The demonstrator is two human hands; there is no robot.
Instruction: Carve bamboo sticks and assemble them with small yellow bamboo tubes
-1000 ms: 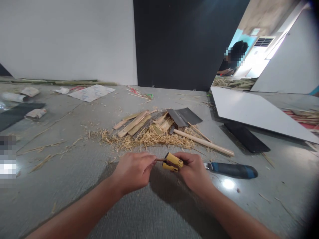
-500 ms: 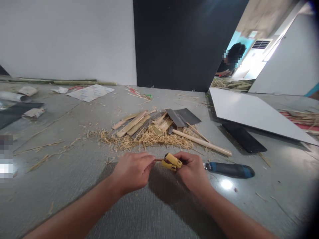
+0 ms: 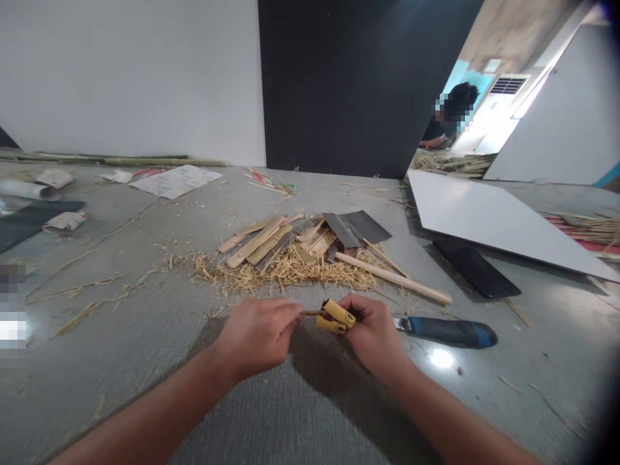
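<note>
My left hand (image 3: pixel 261 329) pinches a thin brown stick (image 3: pixel 310 313) between thumb and fingers. The stick runs sideways to my right hand (image 3: pixel 375 329), where its other end passes in by two yellow tube-like pieces (image 3: pixel 340 312). These pieces sit at my right fingers; whether they are worn or held I cannot tell. My right hand is closed around this spot. Just right of it lies a tool with a black and blue handle (image 3: pixel 450 330) and a bit of bright metal, partly hidden behind the hand. Under both hands is a dark grey textured mat (image 3: pixel 271 413).
Beyond my hands lies a pile of shavings (image 3: pixel 271 278) with wood strips (image 3: pixel 261 242), a dark sheet (image 3: pixel 356 227) and a hammer (image 3: pixel 392 276). A black phone-like slab (image 3: pixel 477 268) rests near a white panel (image 3: pixel 498 219). Another person (image 3: pixel 448 119) is at far right.
The yellow pieces and my right fingers have shifted slightly to the right, showing a little more of the stick. My left hand has hardly moved.
</note>
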